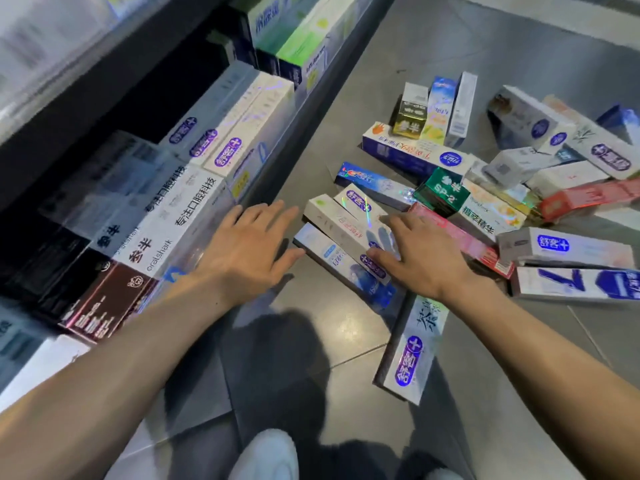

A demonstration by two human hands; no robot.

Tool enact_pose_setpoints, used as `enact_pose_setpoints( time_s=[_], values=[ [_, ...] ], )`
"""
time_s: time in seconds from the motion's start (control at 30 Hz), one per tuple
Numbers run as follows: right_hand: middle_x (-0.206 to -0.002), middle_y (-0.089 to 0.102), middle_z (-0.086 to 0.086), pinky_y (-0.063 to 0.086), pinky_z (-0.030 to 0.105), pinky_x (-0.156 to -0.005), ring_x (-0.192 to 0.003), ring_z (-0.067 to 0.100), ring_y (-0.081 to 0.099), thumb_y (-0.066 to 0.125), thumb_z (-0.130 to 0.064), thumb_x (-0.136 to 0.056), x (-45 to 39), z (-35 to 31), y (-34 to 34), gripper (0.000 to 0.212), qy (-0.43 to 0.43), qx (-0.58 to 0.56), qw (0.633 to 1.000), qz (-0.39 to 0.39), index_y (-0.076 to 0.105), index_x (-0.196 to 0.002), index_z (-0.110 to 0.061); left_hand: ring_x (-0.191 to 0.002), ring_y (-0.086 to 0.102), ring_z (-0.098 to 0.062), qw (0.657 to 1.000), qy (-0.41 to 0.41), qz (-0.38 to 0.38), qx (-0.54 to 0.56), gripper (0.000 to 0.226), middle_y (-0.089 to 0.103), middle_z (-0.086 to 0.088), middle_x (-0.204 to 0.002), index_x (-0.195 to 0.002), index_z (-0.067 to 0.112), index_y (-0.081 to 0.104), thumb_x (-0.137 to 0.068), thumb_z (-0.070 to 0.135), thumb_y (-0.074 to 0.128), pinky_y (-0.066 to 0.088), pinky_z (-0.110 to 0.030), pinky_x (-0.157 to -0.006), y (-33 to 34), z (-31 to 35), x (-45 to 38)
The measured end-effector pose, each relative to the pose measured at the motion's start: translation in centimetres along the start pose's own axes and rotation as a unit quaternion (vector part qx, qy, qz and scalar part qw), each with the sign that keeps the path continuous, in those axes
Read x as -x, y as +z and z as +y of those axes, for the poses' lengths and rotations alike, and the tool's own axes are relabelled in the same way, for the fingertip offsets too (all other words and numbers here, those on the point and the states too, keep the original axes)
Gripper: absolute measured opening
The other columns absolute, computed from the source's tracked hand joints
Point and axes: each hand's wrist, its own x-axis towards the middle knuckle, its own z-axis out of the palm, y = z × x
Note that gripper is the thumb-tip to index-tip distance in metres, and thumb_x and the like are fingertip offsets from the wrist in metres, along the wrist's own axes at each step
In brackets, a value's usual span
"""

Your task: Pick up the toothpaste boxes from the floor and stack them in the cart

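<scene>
Both hands are reaching down over a scatter of toothpaste boxes lying on the grey tile floor (433, 39). The left hand (247, 244) is hovering with fingers straight and spread, holding nothing, its fingertips just beside the near end of a white box (341, 225) and a blue box (341, 268) lying side by side. The right hand (420, 258) is lying palm down with fingers extended over the same pair, its fingertips touching the white box; it is not gripping anything. A red box (474, 244) is running out from under the right hand toward the right.

Nearer the person, a long silver box (414, 348) with a blue round logo is lying at an angle on the tiles, just beside the right wrist. Farther out, the pile (502, 168) is spreading across the floor: a green box (441, 192) is sitting on top of others, a gold box (408, 116) is standing among upright ones, and a long blue-and-white box (415, 150) is lying in front of them. More white and blue boxes are lying to the right, some overlapping.

On the left, shelves (301, 133) are holding rows of toothpaste boxes behind a clear front rail, the upper part blurred. A pale shoe (266, 455) is showing at the bottom edge. The cart is not showing in this view
</scene>
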Motion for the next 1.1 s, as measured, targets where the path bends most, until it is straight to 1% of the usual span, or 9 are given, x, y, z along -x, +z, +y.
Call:
enact_pose_setpoints(
  time_s=[0.1, 0.23, 0.43, 0.57, 0.7, 0.8, 0.87, 0.97, 1.1],
  values=[
    [-0.147, 0.049, 0.010, 0.047, 0.043, -0.101, -0.129, 0.033, 0.050, 0.046, -0.060, -0.097, -0.6, -1.1, 0.9, 0.069, 0.009, -0.005, 1.000, -0.011, 0.040, -0.150, -0.017, -0.150, 0.027, -0.020, 1.000, 0.007, -0.002, 0.002, 0.072, 0.031, 0.000, -0.163, -0.159, 0.024, 0.026, -0.098, 0.059, 0.042, 0.012, -0.045, -0.124, 0.4, 0.3, 1.0],
    [-0.139, 0.052, 0.016, 0.048, 0.046, -0.099, -0.123, 0.037, 0.052, 0.048, -0.057, -0.097, -2.4, -2.1, 3.0, 0.062, 0.023, -0.007, 0.999, -0.026, 0.045, -0.143, -0.015, -0.142, 0.043, -0.029, 0.999, 0.038, 0.036, 0.008, 0.068, 0.049, -0.010, -0.151, -0.151, 0.013, 0.044, -0.096, 0.050, 0.056, 0.028, -0.053, -0.120, 1.0, 0.6, 1.8],
    [-0.129, 0.051, 0.018, 0.045, 0.044, -0.093, -0.119, 0.038, 0.047, 0.061, -0.055, -0.090, -4.5, -2.8, 4.9, 0.061, 0.073, -0.016, 0.997, 0.004, 0.051, -0.134, -0.014, -0.140, 0.045, -0.030, 0.998, 0.047, 0.033, 0.023, 0.070, 0.053, -0.011, -0.147, -0.148, 0.011, 0.047, -0.096, 0.056, 0.036, 0.031, -0.052, -0.119, 1.7, 0.0, 2.2],
    [-0.133, 0.049, 0.021, 0.044, 0.046, -0.098, -0.123, 0.040, 0.047, 0.071, -0.052, -0.084, -4.9, -3.1, 4.6, 0.069, 0.135, -0.080, 0.987, -0.037, 0.048, -0.137, -0.013, -0.142, 0.043, -0.029, 0.998, 0.048, 0.026, 0.043, 0.065, 0.050, -0.011, -0.149, -0.150, 0.012, 0.044, -0.099, 0.052, 0.046, 0.027, -0.050, -0.121, 2.4, -0.3, 2.4],
    [-0.132, 0.049, 0.020, 0.046, 0.048, -0.097, -0.121, 0.042, 0.048, 0.072, -0.048, -0.084, -3.9, -3.6, 5.4, 0.064, 0.104, -0.083, 0.989, -0.058, 0.046, -0.132, -0.015, -0.138, 0.046, -0.028, 0.996, 0.074, 0.035, 0.042, 0.065, 0.052, -0.010, -0.146, -0.147, 0.011, 0.046, -0.099, 0.054, 0.042, 0.027, -0.045, -0.120, 2.9, 0.5, 2.4],
    [-0.123, 0.057, 0.017, 0.049, 0.045, -0.088, -0.111, 0.040, 0.058, 0.071, -0.044, -0.085, -2.8, -4.0, 6.3, 0.053, 0.087, -0.129, 0.985, -0.076, 0.041, -0.118, -0.015, -0.135, 0.048, -0.029, 0.995, 0.078, 0.040, 0.050, 0.067, 0.054, -0.011, -0.143, -0.145, 0.009, 0.049, -0.097, 0.054, 0.038, 0.029, -0.044, -0.118, 3.2, 0.8, 2.4],
    [-0.120, 0.058, 0.017, 0.050, 0.043, -0.086, -0.108, 0.040, 0.059, 0.075, -0.042, -0.082, -2.0, -3.9, 6.4, 0.055, 0.090, -0.172, 0.978, -0.076, 0.038, -0.114, -0.015, -0.137, 0.047, -0.028, 0.994, 0.062, 0.041, 0.079, 0.065, 0.053, -0.009, -0.145, -0.147, 0.010, 0.047, -0.098, 0.053, 0.042, 0.025, -0.042, -0.119, 3.6, 0.9, 2.5],
    [-0.122, 0.049, 0.018, 0.049, 0.045, -0.093, -0.110, 0.041, 0.054, 0.080, -0.040, -0.076, -0.7, -3.1, 6.3, 0.070, 0.105, -0.223, 0.968, -0.041, 0.040, -0.128, -0.014, -0.142, 0.041, -0.025, 0.992, 0.035, 0.036, 0.120, 0.065, 0.048, -0.007, -0.151, -0.151, 0.012, 0.043, -0.098, 0.047, 0.055, 0.021, -0.041, -0.124, 4.7, 1.4, 2.8],
    [-0.130, 0.045, 0.013, 0.045, 0.039, -0.093, -0.118, 0.035, 0.052, 0.080, -0.048, -0.076, 0.9, -1.1, 5.4, 0.083, 0.134, -0.229, 0.964, 0.003, 0.041, -0.142, -0.017, -0.148, 0.032, -0.023, 0.993, 0.056, 0.007, 0.100, 0.072, 0.037, -0.005, -0.160, -0.155, 0.016, 0.034, -0.096, 0.049, 0.058, 0.015, -0.038, -0.125, 6.0, 2.5, 1.8]
  ],
)
